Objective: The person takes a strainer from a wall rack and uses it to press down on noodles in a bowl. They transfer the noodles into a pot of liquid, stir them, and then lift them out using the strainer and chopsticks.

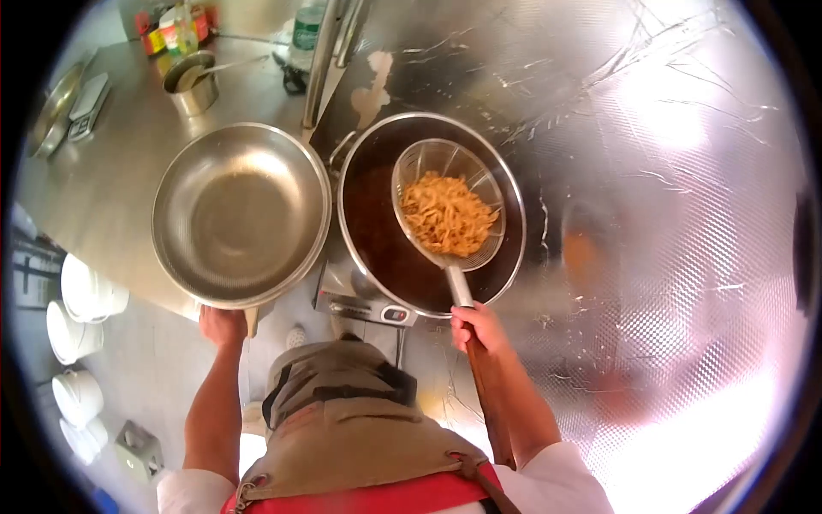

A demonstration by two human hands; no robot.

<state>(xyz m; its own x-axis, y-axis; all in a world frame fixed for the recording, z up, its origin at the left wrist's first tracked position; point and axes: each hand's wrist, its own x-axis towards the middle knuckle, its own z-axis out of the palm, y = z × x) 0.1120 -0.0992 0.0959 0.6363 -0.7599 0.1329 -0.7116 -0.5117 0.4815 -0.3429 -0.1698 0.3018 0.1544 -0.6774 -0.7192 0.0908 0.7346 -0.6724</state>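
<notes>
I can't read any text, brand or number here. The green label on the clear bottle [306,31] at the back of the bench [128,180] carries marks too small for me to make out. The red and yellow labels on the condiment bottles [175,32] are just as illegible to me. Below the pot [342,214], I see red on the cooker's small panel [395,315], but no figure I can tell.

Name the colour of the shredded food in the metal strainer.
The food is golden orange; clearest in head view.
</notes>
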